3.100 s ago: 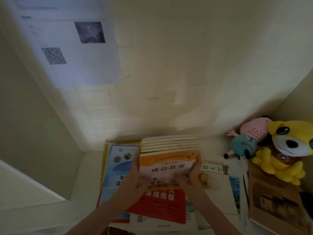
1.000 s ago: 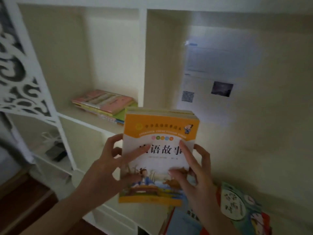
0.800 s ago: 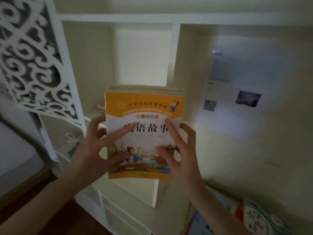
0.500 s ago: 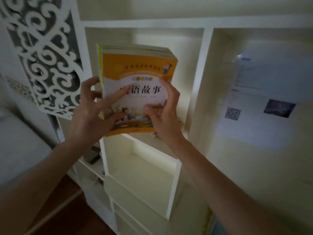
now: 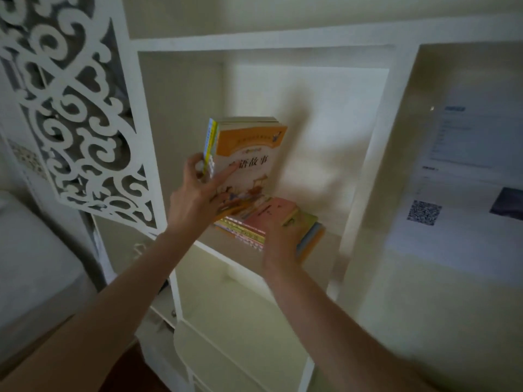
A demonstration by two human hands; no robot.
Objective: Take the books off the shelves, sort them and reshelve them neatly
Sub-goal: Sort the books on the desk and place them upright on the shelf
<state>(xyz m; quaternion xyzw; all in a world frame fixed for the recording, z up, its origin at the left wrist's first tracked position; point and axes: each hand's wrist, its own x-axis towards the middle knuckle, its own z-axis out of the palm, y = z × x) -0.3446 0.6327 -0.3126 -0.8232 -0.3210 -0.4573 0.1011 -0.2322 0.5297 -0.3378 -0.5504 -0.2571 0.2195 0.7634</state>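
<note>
Head view: flat pile (image 5: 268,219) under upright books (image 5: 249,154), fretwork panel (image 5: 79,108) at left

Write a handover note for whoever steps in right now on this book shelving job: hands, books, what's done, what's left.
Left hand: grips the bundle of orange storybooks, upright inside the shelf compartment, over the left end of the flat stack of books.
Right hand: on the near edge of that flat stack, which lies on the compartment's shelf; blur hides whether its fingers grip it.
Done: the bundle is at the shelf.
Left: probably move or stand up the flat stack, set the bundle down upright beside it, then straighten both.
</note>
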